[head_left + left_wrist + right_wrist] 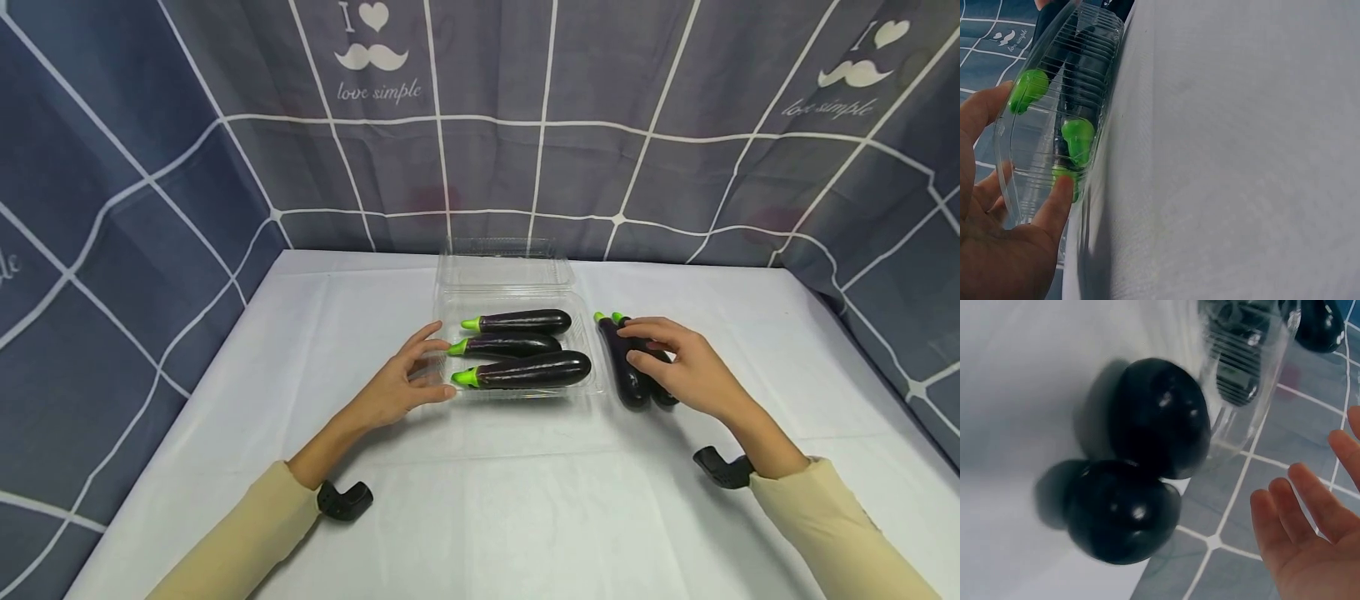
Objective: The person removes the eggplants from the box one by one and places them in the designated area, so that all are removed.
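Note:
A clear plastic clamshell container (597, 377) lies with its lid (504, 272) raised at the back. Inside, three dark eggplants (534, 370) lie side by side, their green stem ends towards the left. My left hand (397, 383) holds the container's left side, thumb at the front corner and fingers spread along the rim; in the left wrist view the thumb (1054, 209) touches the clear wall. Two more eggplants (624, 367) lie together on the table right of the container. Over them hovers my right hand (686, 367), fingers loosely extended; the right wrist view shows it apart from their round ends (1160, 419).
A white cloth (480, 500) covers the table. Behind it and at both sides hangs a grey-blue checked curtain (495, 167) with printed lettering. Each wrist carries a black camera mount (345, 502) at the cuff of a beige sleeve (247, 533).

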